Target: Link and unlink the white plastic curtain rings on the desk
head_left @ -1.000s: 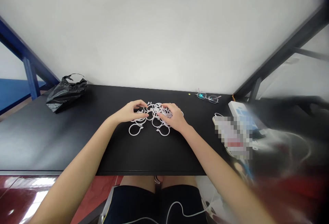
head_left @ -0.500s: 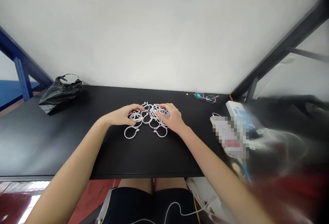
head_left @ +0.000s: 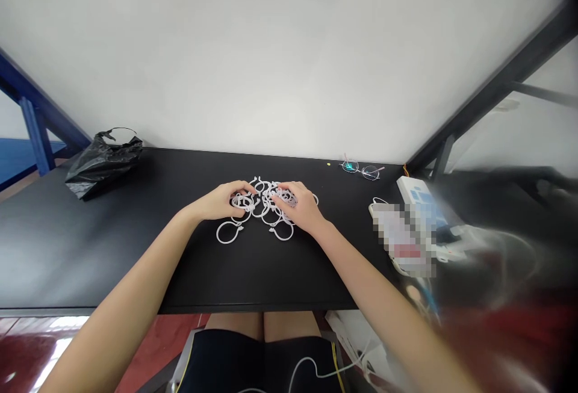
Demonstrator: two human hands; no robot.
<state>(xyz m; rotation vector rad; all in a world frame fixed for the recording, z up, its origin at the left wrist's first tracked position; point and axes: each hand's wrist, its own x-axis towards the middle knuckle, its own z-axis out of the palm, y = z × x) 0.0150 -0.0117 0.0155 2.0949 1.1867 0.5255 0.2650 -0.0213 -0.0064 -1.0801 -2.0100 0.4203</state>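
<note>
A tangled pile of white plastic snap rings (head_left: 261, 207) lies on the black tabletop, linked through one another, with a few larger loops hanging toward me. My left hand (head_left: 223, 200) curls over the pile's left side, its fingers on several rings. My right hand (head_left: 298, 205) presses onto the right side, fingertips among the rings. The two hands are close together, with a narrow stretch of rings between them. The hands hide part of the pile.
The black tabletop (head_left: 90, 248) meets a white wall. A crumpled black plastic bag (head_left: 103, 164) stands at back left. Eyeglasses (head_left: 361, 170) lie at the back right, near a white power strip (head_left: 413, 191) and a pixelated object (head_left: 401, 239). A white cable crosses my lap below.
Both hands have drawn closer together over the pile, and the left fingers now curl onto rings. The lower rings have shifted slightly, and the view has swung a little.
</note>
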